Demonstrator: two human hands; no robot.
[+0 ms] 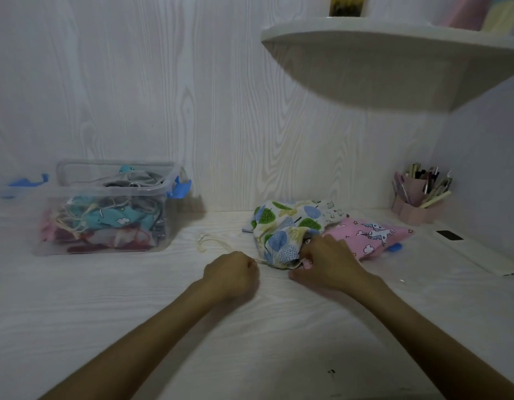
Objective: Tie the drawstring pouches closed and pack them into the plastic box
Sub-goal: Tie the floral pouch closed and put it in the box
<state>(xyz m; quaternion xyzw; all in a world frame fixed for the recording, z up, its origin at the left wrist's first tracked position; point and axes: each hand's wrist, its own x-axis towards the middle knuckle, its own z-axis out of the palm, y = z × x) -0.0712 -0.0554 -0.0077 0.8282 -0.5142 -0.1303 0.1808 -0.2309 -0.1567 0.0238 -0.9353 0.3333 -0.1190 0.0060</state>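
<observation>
A leaf-print pouch [281, 230], white with blue and green leaves, lies on a pale wood-grain desk [192, 327], a little right of centre. Its gathered mouth faces the viewer. The left hand [231, 272] is clenched around a cream drawstring [212, 243], which runs from the fist to the pouch mouth and loops loosely on the desk behind the hand. The right hand [326, 262] grips the bunched mouth of the same pouch, fingers curled into the fabric; exactly what they pinch is hidden. The cord looks pulled sideways, so this pouch seems to be in the middle of being cinched, not yet knotted.

Touching it on the right lies a pink pouch [371, 236] with a unicorn print, and behind both a white patterned pouch [333, 212] peeks out. Whether these two are tied cannot be told.

Well apart, at the left, stands an open clear plastic box [111, 209] with blue clips, already holding a heap of colourful pouches and cords. So much of the packing appears done, with about three pouches left.

At the far right sits a pink pen holder [417, 203]. A white curved shelf [394, 62] hangs above.
</observation>
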